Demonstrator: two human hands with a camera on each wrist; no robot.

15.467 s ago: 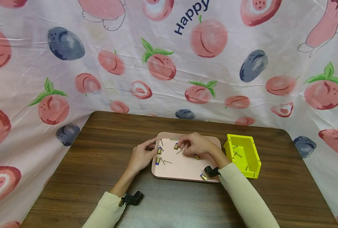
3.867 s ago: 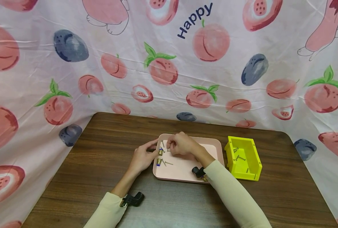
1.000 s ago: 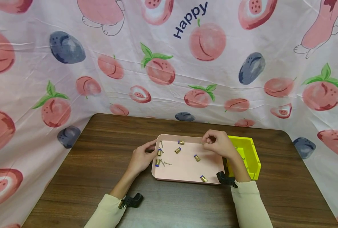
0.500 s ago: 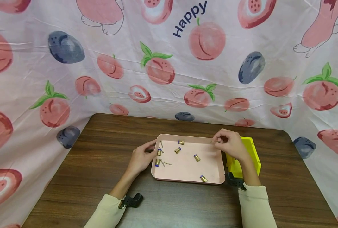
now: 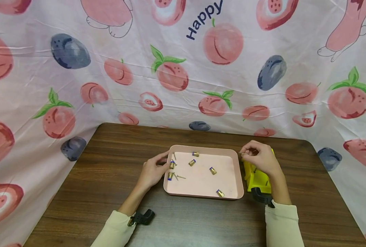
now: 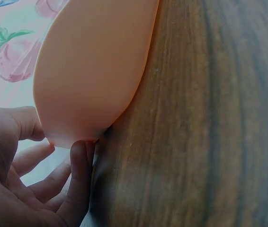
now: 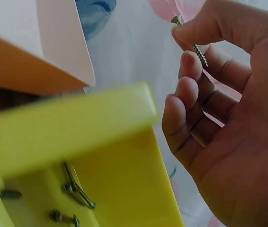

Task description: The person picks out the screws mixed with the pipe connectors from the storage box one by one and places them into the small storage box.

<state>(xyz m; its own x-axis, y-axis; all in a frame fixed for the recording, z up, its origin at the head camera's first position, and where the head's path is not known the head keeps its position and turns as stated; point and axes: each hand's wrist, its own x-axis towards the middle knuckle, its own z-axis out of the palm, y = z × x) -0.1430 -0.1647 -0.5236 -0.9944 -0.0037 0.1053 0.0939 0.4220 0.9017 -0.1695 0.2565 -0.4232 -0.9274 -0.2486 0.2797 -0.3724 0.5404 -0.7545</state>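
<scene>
My right hand point(image 5: 260, 158) pinches a screw point(image 7: 191, 40) between thumb and index finger, over the far left part of the yellow bin point(image 5: 258, 178). The other fingers curl loosely, as the right wrist view shows. Several screws point(image 7: 77, 189) lie inside the bin. With its thumb at the rim and fingertips against the outer wall, my left hand point(image 5: 152, 172) holds the left end of the pink tray point(image 5: 201, 196). Brass fittings with blue rings, such as one fitting point(image 5: 212, 171), are scattered in the tray. A few screws point(image 5: 181, 177) lie along its left side.
Tray and bin stand side by side on a dark wood-grain table point(image 5: 124, 140), a narrow gap between them. A fruit-print cloth point(image 5: 177, 109) hangs behind and at both sides. Black wrist cameras point(image 5: 144, 217) are strapped to both wrists.
Over the last second my right hand has carried the screw rightward from above the tray to the bin. Earlier it was picking among the fittings. The left hand stays at the tray.
</scene>
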